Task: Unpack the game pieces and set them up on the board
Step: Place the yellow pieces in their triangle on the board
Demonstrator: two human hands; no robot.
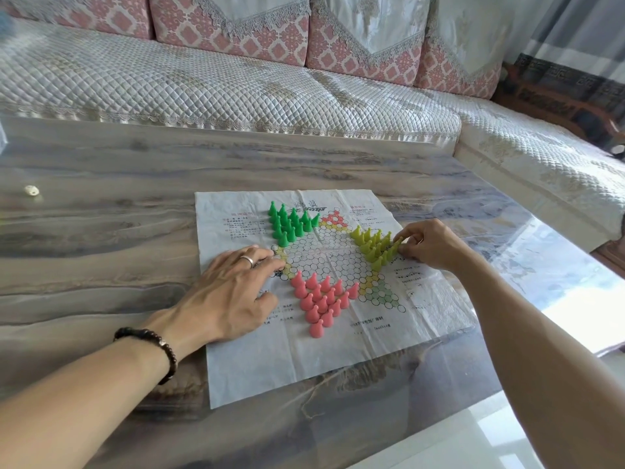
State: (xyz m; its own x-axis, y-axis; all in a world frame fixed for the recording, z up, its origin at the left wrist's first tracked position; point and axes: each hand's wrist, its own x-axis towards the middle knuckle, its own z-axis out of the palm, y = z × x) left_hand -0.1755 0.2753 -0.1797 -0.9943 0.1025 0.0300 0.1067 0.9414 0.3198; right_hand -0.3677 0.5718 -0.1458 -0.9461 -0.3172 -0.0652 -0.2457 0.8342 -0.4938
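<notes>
While left hand (233,292) rests flat, hiding board (338,350) corner | right hand (429,245) pinches yellow-green piece (396,244) (print unreadable)

A paper game board (324,350) lay flat on a marbled table (101,231). Dark green pieces (291,224) stood clustered at the board's far left point, yellow-green pieces (374,245) at its right point, and pink pieces (321,297) at its near left point. The left hand (233,292), with a ring and a beaded bracelet (159,346) at the wrist, rested flat on the board's left side. The right hand (427,245) pinched a yellow-green piece at the outer edge of that cluster. A quilted sofa (236,86) stood beyond the board.
</notes>
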